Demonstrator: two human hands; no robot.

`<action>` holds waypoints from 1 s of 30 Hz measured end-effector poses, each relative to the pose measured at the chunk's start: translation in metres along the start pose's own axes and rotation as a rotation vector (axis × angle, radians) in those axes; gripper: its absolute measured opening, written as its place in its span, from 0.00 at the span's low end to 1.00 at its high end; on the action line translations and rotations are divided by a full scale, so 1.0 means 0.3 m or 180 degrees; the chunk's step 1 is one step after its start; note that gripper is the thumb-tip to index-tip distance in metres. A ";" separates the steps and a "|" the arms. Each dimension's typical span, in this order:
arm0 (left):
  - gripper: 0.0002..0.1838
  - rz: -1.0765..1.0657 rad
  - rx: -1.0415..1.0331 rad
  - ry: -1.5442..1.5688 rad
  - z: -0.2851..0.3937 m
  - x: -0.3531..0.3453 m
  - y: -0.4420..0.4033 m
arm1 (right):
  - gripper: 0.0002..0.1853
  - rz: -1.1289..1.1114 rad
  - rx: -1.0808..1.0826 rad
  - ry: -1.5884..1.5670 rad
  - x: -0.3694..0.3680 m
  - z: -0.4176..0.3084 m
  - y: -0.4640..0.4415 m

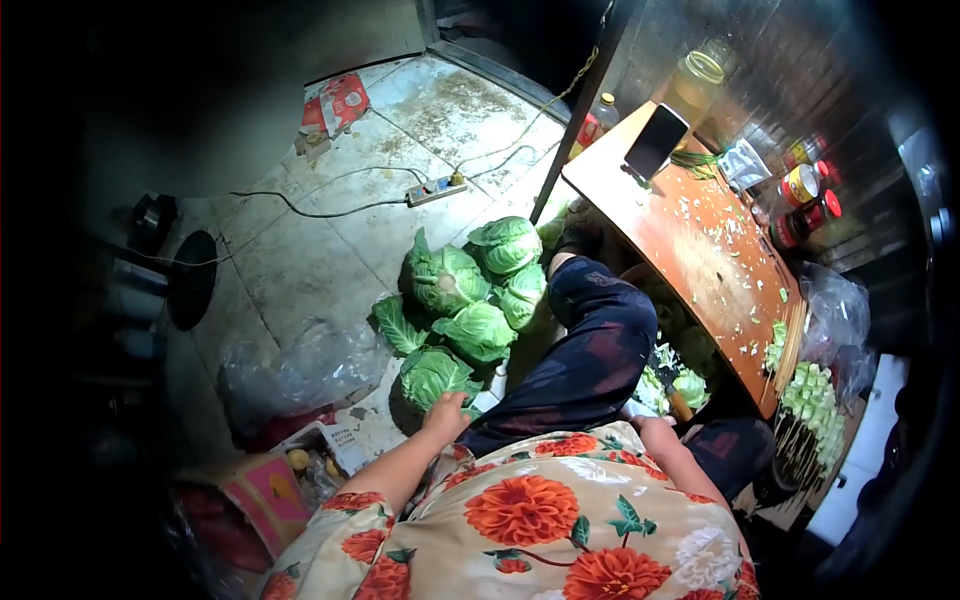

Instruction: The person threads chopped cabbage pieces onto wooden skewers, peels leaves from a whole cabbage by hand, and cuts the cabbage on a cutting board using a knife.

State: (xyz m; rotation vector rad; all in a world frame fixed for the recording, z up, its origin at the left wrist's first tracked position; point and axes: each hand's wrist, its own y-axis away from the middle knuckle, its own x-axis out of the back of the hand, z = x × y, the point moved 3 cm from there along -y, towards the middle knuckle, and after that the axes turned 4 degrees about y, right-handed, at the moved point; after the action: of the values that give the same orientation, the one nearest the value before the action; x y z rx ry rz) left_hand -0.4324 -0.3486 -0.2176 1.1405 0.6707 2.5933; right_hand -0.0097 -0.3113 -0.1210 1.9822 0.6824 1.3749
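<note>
1. The tiled floor (300, 250) is the largest thing in view, with a crumpled clear plastic bag (300, 365) lying on it.
2. The orange worktop (665, 215) slants away on the right, strewn with pale green scraps (735, 255). Skewers loaded with green pieces (810, 400) sit off its near end.
3. A cluster of whole cabbages (447, 280) rests on the floor, left of the person's bent leg; several touch one another.
4. The nearest cabbage (435, 376) lies at the cluster's near end, just beyond the left hand (446, 415). Cut cabbage (690, 385) shows below the worktop's edge, between the legs.
5. The left hand is at that cabbage's near edge, fingers partly curled; whether it grips the leaves or only rests by them, I cannot tell. The right hand (655, 436) is low by the cut cabbage, its fingers hidden, so its hold cannot be told either.
6. My reading is that the step in hand is handling the nearest cabbage. Lifting it would call for fingers spread beneath its round side, with care for the loose outer leaves.
7. Smaller again, a phone (657, 140) leans at the worktop's far end.
</note>
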 end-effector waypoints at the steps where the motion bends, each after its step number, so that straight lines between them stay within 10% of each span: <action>1: 0.26 0.0008 0.0024 -0.0085 0.012 0.002 -0.011 | 0.17 -0.0008 -0.0002 -0.0139 0.001 0.001 0.010; 8: 0.38 -0.0015 0.0495 -0.1765 0.109 0.124 -0.068 | 0.17 -0.0089 -0.0012 -0.0069 0.001 -0.022 0.049; 17: 0.65 -0.0218 0.1263 -0.1485 -0.044 0.150 -0.097 | 0.16 0.0007 -0.0012 0.0023 -0.007 -0.009 0.072; 30: 0.72 -0.0820 0.1537 -0.1714 -0.036 0.152 -0.135 | 0.17 -0.0103 -0.0331 0.0070 0.004 -0.027 0.097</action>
State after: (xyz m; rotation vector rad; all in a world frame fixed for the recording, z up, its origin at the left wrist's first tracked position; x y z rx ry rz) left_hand -0.4701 -0.2996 -0.2150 1.6659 1.2373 1.8304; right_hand -0.0152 -0.3285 -0.0966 1.8696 0.6371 1.3865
